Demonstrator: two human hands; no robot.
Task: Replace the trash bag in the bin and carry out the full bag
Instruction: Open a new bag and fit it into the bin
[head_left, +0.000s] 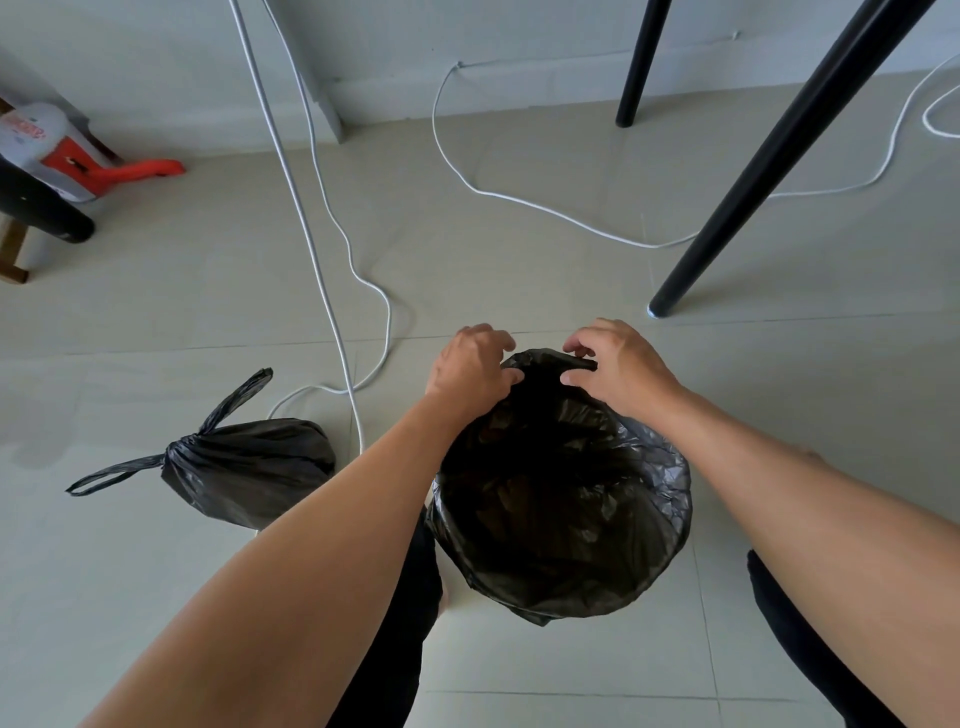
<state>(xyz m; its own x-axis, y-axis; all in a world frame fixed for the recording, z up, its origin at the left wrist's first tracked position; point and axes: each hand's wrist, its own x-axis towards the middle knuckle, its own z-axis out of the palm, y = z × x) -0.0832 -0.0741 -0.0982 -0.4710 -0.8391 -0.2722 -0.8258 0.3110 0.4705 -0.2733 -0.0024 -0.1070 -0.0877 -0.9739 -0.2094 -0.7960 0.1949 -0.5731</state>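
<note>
A fresh black trash bag (566, 499) lines a round bin on the tiled floor between my legs; the bin itself is hidden under the plastic. My left hand (470, 366) and my right hand (618, 364) both pinch the bag's far edge, a short stretch of plastic held between them. The near and right parts of the bag are folded down over the bin's rim. A full black bag (249, 467), tied in a knot with two loose handles, lies on the floor to the left of my left forearm.
White cables (332, 291) trail across the floor beyond the bin and near the full bag. Two black table legs (769, 171) stand at the right back. A red and white appliance (78, 161) leans at the far left by the wall.
</note>
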